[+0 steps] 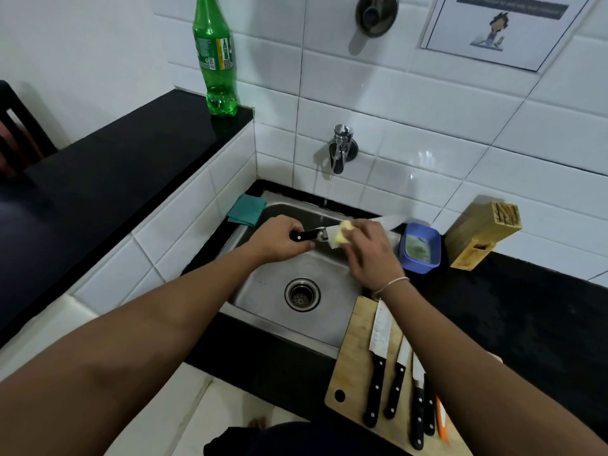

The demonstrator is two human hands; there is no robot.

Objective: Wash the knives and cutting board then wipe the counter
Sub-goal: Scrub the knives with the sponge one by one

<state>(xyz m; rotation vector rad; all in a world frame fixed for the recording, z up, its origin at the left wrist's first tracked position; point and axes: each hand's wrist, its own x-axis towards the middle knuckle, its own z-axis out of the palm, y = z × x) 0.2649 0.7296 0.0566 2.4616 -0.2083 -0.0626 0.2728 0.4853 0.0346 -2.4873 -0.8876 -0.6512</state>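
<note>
Over the steel sink, my left hand grips the black handle of a large knife whose blade points right. My right hand holds a yellow sponge against the blade near the handle. A wooden cutting board lies on the black counter right of the sink, partly under my right forearm. Several black-handled knives and one orange-handled knife lie side by side on it.
A thin stream runs from the wall tap. A blue tub of soapy liquid and a wooden knife block stand right of the sink. A teal cloth lies at the sink's back left corner. A green bottle stands on the raised ledge.
</note>
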